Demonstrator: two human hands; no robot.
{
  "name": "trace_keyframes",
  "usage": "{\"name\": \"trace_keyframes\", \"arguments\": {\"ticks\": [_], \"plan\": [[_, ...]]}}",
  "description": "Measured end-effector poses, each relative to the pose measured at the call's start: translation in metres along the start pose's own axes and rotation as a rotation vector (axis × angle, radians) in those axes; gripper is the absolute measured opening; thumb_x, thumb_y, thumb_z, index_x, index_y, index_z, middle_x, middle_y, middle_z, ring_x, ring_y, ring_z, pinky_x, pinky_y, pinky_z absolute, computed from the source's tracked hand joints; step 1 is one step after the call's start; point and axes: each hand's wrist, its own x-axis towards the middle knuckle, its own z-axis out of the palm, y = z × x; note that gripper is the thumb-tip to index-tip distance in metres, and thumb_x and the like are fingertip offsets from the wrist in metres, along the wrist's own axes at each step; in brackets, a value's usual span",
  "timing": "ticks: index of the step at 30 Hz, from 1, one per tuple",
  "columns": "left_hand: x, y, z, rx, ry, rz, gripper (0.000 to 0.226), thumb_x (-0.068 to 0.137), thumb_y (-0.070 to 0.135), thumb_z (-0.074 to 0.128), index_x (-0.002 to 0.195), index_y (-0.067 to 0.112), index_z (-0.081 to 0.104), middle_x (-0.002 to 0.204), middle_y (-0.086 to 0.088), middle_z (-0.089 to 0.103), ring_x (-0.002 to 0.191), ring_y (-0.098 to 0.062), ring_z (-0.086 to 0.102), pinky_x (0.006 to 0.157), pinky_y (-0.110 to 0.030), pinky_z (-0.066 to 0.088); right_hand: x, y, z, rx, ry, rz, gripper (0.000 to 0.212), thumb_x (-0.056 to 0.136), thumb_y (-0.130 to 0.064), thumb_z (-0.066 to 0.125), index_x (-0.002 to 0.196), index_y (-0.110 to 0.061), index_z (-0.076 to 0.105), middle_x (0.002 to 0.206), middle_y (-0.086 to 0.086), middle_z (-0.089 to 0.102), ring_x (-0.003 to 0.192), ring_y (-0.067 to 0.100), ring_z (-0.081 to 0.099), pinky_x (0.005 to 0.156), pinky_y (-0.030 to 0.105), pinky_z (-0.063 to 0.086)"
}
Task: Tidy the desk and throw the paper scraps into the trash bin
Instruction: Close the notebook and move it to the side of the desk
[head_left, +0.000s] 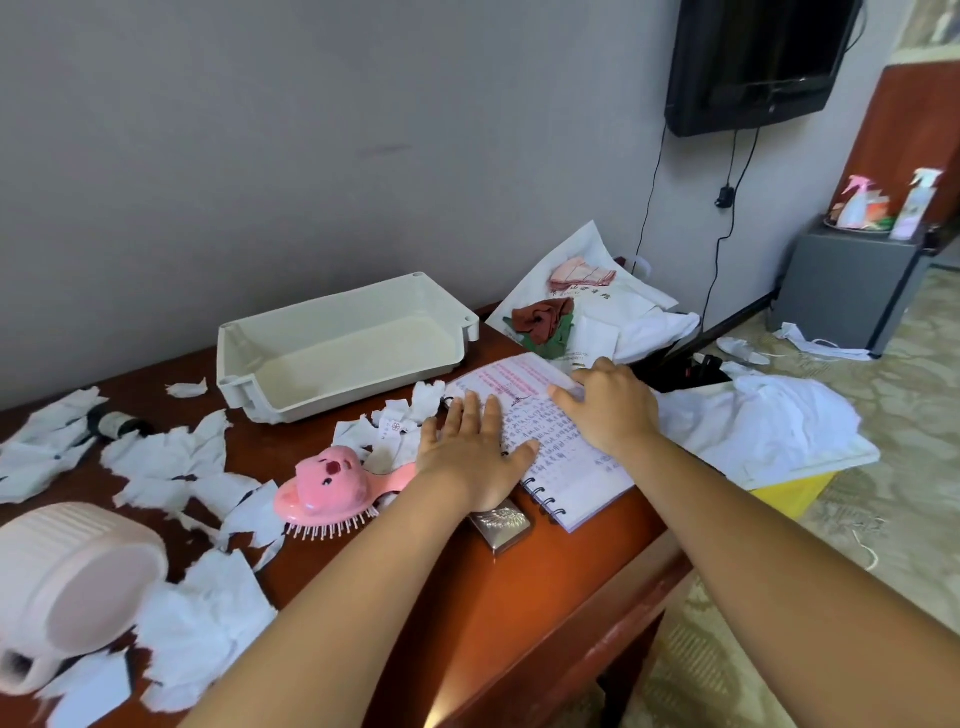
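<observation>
The left hand (475, 452) lies flat on the notebook (574, 467), fingers straight. The right hand (608, 410) rests there too, fingers bent; gripping or not, I cannot tell. Paper scraps (171, 467) lie left of the notebook, the trash bin (795, 493) to its right.

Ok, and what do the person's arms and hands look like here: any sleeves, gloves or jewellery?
The left hand and right hand are bare, with no gloves, rings, watch or bracelet visible. The forearms are bare too, and no sleeve comes into view before the bottom edge of the picture. No markings show.
</observation>
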Motion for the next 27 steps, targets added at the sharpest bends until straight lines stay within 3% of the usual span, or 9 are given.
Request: {"name": "trace_keyframes", "arguments": {"ticks": [5, 12, 20, 27], "plan": [[-0.007, -0.002, -0.005, 0.021, -0.019, -0.009, 0.075, 0.093, 0.064, 0.012, 0.150, 0.023, -0.013, 0.158, -0.002, -0.019, 0.146, -0.019, -0.014, 0.117, -0.047, -0.008, -0.005, -0.007, -0.005, -0.095, -0.028, -0.045, 0.050, 0.094, -0.049, 0.039, 0.130, -0.019, 0.056, 0.127, 0.009, 0.057, 0.120, 0.029, 0.045, 0.095, 0.040, 0.039], [-0.040, -0.018, -0.018, 0.078, 0.133, 0.022, 0.068, 0.096, 0.058, 0.010, 0.150, 0.022, -0.011, 0.157, 0.000, -0.019, 0.144, -0.015, -0.021, 0.115, -0.044, -0.014, -0.018, -0.038, -0.030, -0.196, -0.093, -0.291, 0.053, 0.098, -0.040, 0.035, 0.147, -0.023, 0.027, 0.148, 0.000, 0.040, 0.133, 0.023, 0.034, 0.104, 0.038, 0.031], [-0.103, -0.096, -0.066, 0.092, 0.249, -0.074, 0.067, 0.097, 0.054, 0.016, 0.150, 0.024, -0.009, 0.158, 0.002, -0.015, 0.146, -0.015, -0.015, 0.117, -0.044, -0.008, -0.032, -0.136, -0.068, -0.110, -0.063, -0.484, 0.049, 0.099, -0.038, 0.032, 0.146, -0.024, 0.029, 0.153, -0.003, 0.031, 0.140, 0.019, 0.025, 0.109, 0.036, 0.023], [-0.177, -0.190, -0.079, 0.082, 0.272, -0.231, 0.067, 0.097, 0.054, 0.019, 0.151, 0.023, -0.005, 0.159, 0.000, -0.011, 0.147, -0.017, -0.013, 0.118, -0.046, -0.005, -0.068, -0.258, -0.077, -0.027, -0.052, -0.725, 0.046, 0.099, -0.037, 0.034, 0.143, -0.024, 0.033, 0.151, -0.001, 0.036, 0.138, 0.021, 0.031, 0.108, 0.035, 0.026]]}}
